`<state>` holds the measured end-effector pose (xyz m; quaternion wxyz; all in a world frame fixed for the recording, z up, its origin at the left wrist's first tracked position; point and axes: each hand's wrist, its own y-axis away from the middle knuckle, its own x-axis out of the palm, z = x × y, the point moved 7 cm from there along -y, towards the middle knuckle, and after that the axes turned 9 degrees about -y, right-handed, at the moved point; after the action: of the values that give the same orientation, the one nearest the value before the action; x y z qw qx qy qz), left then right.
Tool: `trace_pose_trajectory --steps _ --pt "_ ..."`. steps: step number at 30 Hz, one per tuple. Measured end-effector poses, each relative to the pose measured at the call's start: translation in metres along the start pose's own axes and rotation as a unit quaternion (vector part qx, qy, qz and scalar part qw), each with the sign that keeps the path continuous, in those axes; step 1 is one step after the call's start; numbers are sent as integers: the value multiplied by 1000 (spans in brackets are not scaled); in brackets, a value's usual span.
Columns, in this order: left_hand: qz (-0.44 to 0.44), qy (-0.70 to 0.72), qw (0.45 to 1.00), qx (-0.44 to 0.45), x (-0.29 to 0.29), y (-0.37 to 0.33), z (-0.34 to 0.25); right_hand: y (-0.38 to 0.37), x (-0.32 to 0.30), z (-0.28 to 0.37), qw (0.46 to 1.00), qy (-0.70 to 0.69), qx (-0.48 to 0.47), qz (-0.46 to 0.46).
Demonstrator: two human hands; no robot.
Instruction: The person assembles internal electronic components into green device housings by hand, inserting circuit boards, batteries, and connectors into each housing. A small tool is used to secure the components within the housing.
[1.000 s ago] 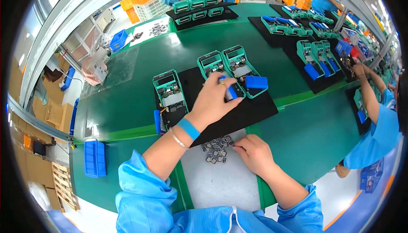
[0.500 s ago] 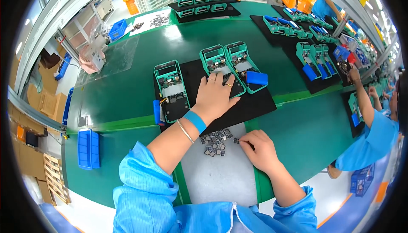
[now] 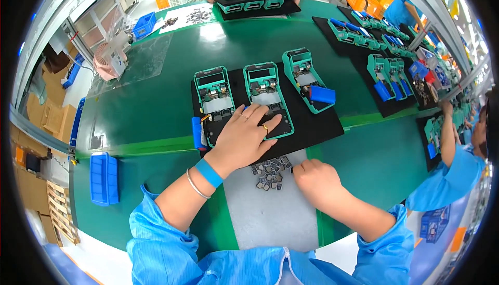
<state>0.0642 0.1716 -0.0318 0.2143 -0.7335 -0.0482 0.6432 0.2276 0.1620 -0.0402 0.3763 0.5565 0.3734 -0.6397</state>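
My left hand (image 3: 241, 135) lies with its fingers spread over the lower half of the middle green device housing (image 3: 263, 85). To its left, another green housing (image 3: 214, 91) has a blue cylindrical battery (image 3: 198, 132) on wires beside it. A third housing (image 3: 301, 66) stands tilted at the right, with a blue battery (image 3: 322, 95) lying across it. All three rest on a black foam mat (image 3: 312, 129). My right hand (image 3: 318, 178) is closed in a pinch at a pile of small square parts (image 3: 269, 173). A small dark part shows at its fingertips, mostly hidden.
The parts lie on a grey sheet (image 3: 273, 217) on the green bench. A blue bin (image 3: 104, 178) stands at the left. Across the bench, a person holds a black board (image 3: 260, 10) with similar housings. More housings on black mats (image 3: 382, 100) and other workers are at the right.
The middle housing has come left and nearer under my left hand, apart from the right one. My right hand has turned its knuckles up. The person opposite now grips the board's sides.
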Motion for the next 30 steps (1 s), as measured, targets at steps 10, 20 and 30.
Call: trace_pose_trajectory --steps 10,20,30 --pt "-23 40 999 -12 4 15 29 -108 -59 -42 948 -178 -91 -248" --pt "-22 46 999 -15 9 24 45 -187 -7 -48 967 1 -184 -177" --pt "-15 51 999 -13 13 30 50 -188 2 -33 963 82 -222 -132"
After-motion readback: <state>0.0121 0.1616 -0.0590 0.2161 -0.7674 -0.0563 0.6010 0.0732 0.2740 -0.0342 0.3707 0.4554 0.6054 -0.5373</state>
